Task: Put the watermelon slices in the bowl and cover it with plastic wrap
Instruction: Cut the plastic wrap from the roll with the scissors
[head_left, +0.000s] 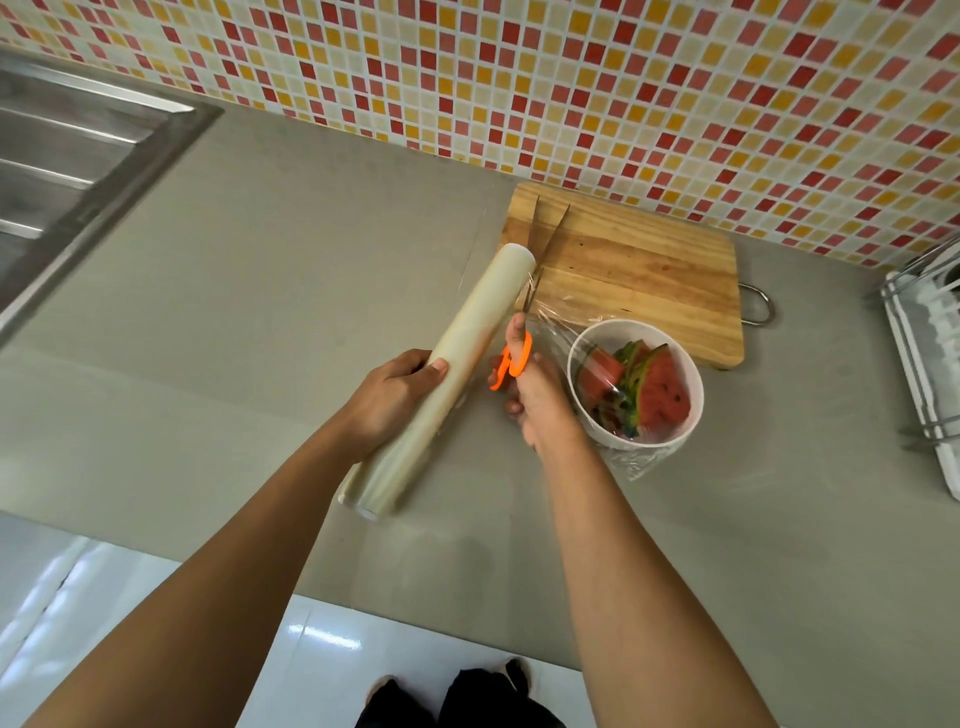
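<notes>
Closest in, left fingers (436, 366) curled round the plastic wrap roll (467, 332), held aslant. Just right of them, right fingers (514, 335) gripping orange scissors (511, 361), blades spread wide. Right of those fingers, on the counter (260, 291), white bowl (693, 415) of watermelon slices (662, 395) under stretched film (558, 317). Beyond, cutting board (649, 275).

Left hand (395, 400) fingers (434, 366) mostly behind the plastic wrap roll (467, 338).

I see a wooden cutting board (649, 270) lying at the back edge of the counter (311, 234), its metal loop handle (757, 309) pointing right. A steel sink (78, 150) is set into the far left corner. A white dish rack (924, 364) stands at the right edge. A mosaic tile wall (571, 78) rises behind, and glossy white floor (363, 649) lies below me.
</notes>
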